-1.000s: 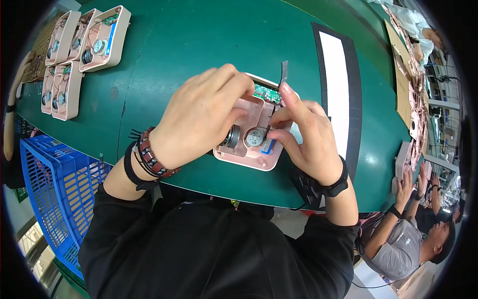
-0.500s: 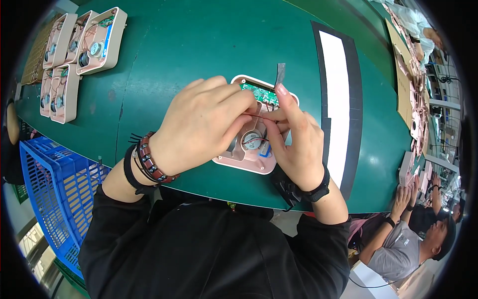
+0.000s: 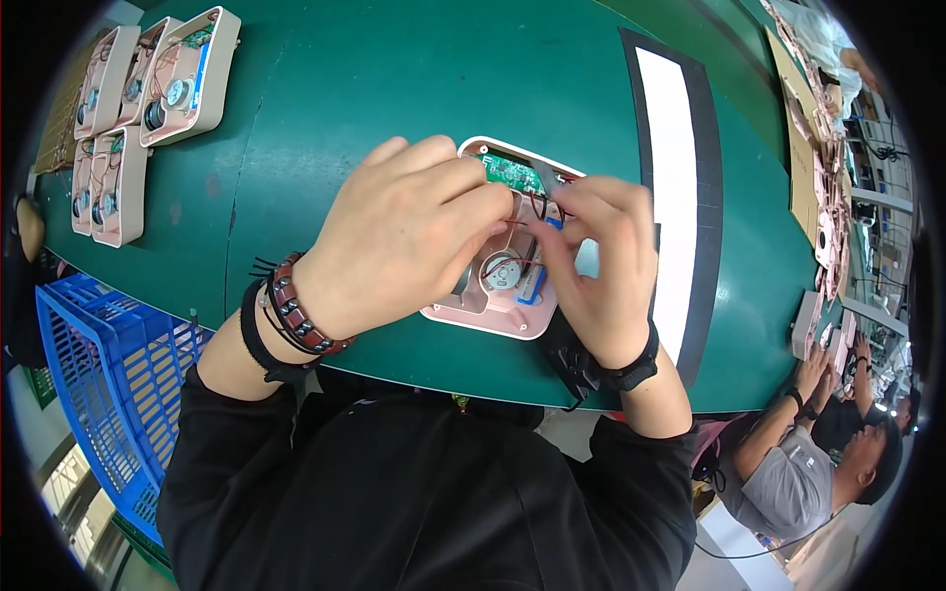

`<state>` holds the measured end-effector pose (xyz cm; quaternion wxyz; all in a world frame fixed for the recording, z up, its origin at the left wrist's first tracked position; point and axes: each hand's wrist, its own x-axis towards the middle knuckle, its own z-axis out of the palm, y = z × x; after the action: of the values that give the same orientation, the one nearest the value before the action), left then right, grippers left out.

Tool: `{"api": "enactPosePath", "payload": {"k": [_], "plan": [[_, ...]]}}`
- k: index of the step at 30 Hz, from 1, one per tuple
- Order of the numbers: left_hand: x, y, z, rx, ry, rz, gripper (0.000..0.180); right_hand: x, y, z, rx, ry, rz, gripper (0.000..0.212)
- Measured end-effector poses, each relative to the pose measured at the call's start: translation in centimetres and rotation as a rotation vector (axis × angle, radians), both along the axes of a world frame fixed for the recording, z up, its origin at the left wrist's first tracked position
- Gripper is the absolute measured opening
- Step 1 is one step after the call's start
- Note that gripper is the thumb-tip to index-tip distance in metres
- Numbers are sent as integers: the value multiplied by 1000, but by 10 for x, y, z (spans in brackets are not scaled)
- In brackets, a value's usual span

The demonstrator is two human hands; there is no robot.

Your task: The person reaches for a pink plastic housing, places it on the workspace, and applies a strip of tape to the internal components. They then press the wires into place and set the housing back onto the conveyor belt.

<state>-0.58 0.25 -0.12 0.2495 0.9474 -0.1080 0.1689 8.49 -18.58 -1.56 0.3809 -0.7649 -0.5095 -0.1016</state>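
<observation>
A pink-white plastic housing lies on the table beneath both hands. Inside it sit a green circuit board, a round silver motor-like part and a blue part. My left hand is closed in a pinch on a thin red wire above the housing's middle. My right hand is curled over the housing's right side, its thumb near that wire. At its index fingertip is a short dark grey tape strip, reaching over the board. Dark wires run below the board.
Several similar open housings stand at the far left of the green table. A white strip with black borders lies to the right. A blue plastic crate is at lower left. Another person works at the right.
My right index finger has bent down, bringing the dark tape strip from upright above the housing to low over the board's right end. My left hand keeps its pinch on the wire.
</observation>
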Motion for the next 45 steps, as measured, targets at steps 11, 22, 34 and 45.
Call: {"api": "enactPosePath", "payload": {"k": [11,22,34,45], "plan": [[0,-2,0,-89,17,0,14,4,0,10,-3,-40,92,49],[1,1,1,24,-76,-6,16,-2,6,7,-115,-59,21,68],[2,1,-2,-18,-52,-33,11,9,4,13,63,84,-65,32],[5,2,-5,-216,16,-6,10,5,8,23,-103,90,82,43]]}}
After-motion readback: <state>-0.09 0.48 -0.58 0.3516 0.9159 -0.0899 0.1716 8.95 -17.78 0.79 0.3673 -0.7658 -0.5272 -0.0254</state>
